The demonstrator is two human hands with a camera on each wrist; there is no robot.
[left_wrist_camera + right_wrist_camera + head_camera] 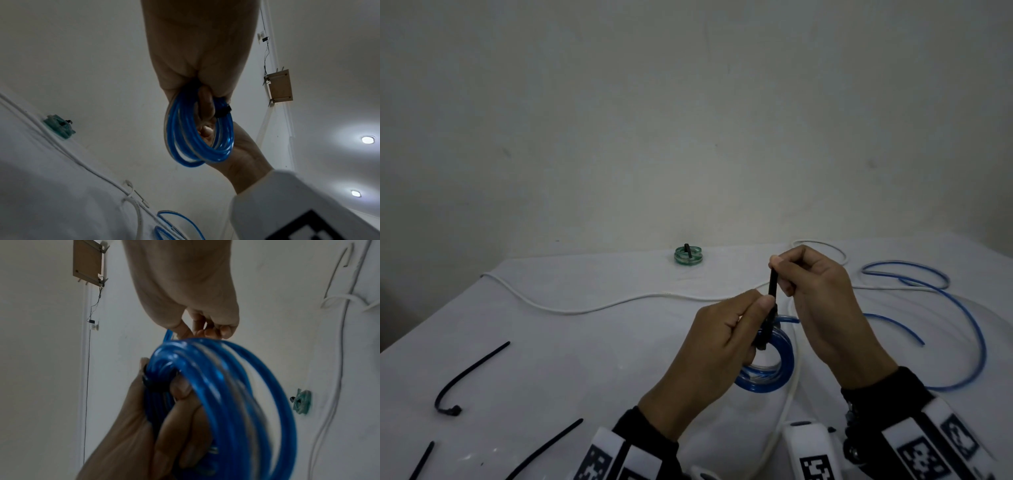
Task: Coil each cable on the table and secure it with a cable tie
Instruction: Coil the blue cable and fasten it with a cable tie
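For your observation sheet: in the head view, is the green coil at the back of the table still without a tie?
No, the green coil already has a black tie around it.

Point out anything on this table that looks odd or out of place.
One spare cable tie at the table's left is bent into a hook, unlike the straight one near it. Otherwise nothing stands out: the loose blue cable and white cable sprawl uncoiled, as expected mid-task.
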